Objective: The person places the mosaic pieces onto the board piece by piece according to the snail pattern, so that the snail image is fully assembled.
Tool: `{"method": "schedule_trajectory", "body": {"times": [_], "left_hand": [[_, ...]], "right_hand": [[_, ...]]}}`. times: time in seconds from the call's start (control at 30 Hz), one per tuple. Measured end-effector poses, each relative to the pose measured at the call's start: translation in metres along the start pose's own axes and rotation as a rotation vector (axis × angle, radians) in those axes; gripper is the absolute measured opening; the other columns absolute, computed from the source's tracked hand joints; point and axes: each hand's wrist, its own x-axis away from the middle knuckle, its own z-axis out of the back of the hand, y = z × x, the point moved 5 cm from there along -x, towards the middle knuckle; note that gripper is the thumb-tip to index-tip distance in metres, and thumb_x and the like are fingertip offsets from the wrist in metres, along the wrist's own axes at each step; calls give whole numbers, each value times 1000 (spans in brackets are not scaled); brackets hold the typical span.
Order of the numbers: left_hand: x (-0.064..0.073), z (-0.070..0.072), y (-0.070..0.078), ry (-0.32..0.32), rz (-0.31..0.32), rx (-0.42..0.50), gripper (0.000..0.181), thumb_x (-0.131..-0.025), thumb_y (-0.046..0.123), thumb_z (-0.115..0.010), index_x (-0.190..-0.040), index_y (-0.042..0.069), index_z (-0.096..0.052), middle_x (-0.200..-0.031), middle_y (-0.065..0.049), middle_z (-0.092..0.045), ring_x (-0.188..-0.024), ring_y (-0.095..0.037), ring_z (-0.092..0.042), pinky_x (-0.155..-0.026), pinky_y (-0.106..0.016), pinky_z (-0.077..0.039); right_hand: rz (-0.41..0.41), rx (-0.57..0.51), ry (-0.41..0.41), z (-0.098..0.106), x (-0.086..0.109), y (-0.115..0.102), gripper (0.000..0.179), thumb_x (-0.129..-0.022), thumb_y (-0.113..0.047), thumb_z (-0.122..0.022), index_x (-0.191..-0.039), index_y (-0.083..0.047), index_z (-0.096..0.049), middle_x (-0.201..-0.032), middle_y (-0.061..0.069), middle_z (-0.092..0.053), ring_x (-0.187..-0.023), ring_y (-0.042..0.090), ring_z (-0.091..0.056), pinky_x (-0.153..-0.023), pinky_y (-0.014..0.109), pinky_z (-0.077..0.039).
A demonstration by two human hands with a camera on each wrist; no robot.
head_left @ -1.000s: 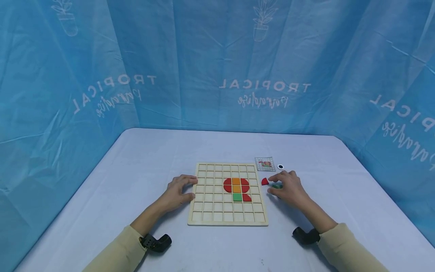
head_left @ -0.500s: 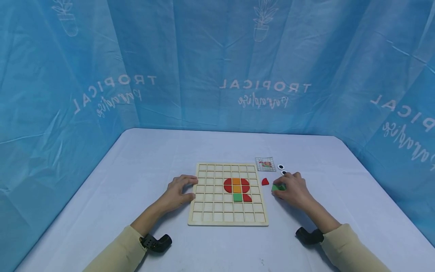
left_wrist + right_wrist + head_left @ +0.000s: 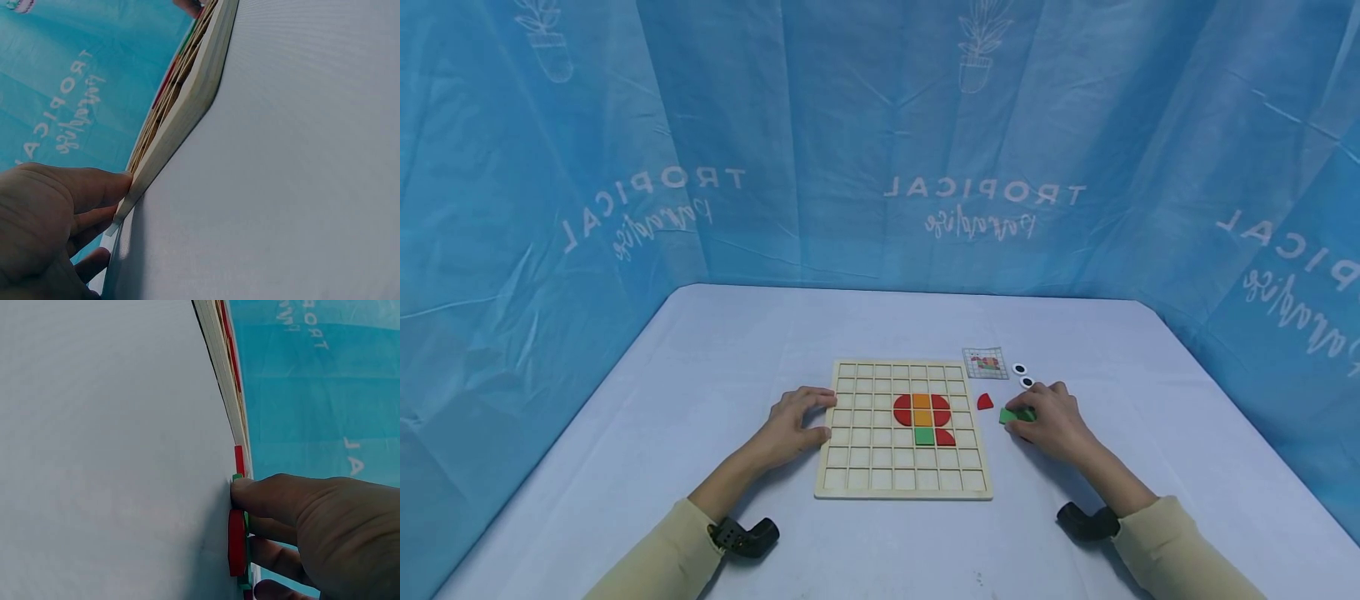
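A light wooden grid board [image 3: 859,492] lies on the table. Fitted in its squares are orange tiles [image 3: 921,410], red rounded tiles [image 3: 903,409], a green square tile [image 3: 924,436] and a red quarter-round tile [image 3: 945,437]. Along the board's left edge rests my left hand [image 3: 793,427], thumb and fingertips touching the side with the fingers relaxed. To the right of the board, my right hand [image 3: 1051,423] pinches a green tile [image 3: 1007,416] between thumb and fingers, low at the tabletop. A red tile [image 3: 236,542] stands near its thumb in the right wrist view, and more green shows behind.
A loose red quarter-round tile [image 3: 985,402] lies between the board and my right hand. Behind it is a small picture card [image 3: 985,363], with two black-and-white eye discs [image 3: 1019,368] beside it. A blue printed curtain [image 3: 880,142] surrounds the white table [image 3: 760,333].
My right hand has shifted slightly right, away from the loose red tile, and now has its fingers on the green tile. The second eye disc has come into view. My left hand stays put.
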Motion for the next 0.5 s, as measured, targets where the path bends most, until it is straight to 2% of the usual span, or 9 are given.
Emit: {"method": "schedule_trajectory", "body": {"times": [0.27, 0.5], "left_hand": [[1, 0, 0, 3, 14, -5, 45, -81, 11, -67, -125, 8, -57, -140, -5, -46, -136, -30, -29, -113, -54, -13], [0, 0, 1, 0, 4, -6, 45, -82, 11, -66, -126, 8, -57, -140, -6, -46, -136, -31, -28, -113, -55, -12]], "right_hand": [[39, -35, 49, 6, 2, -9, 29, -76, -23, -75, -103, -14, -73, -99, 7, -63, -101, 27, -43, -73, 36, -35], [127, -91, 71, 10, 6, -39, 26, -74, -21, -77, -99, -16, -73, -98, 4, -65, -103, 25, -42, -77, 38, -35]]}}
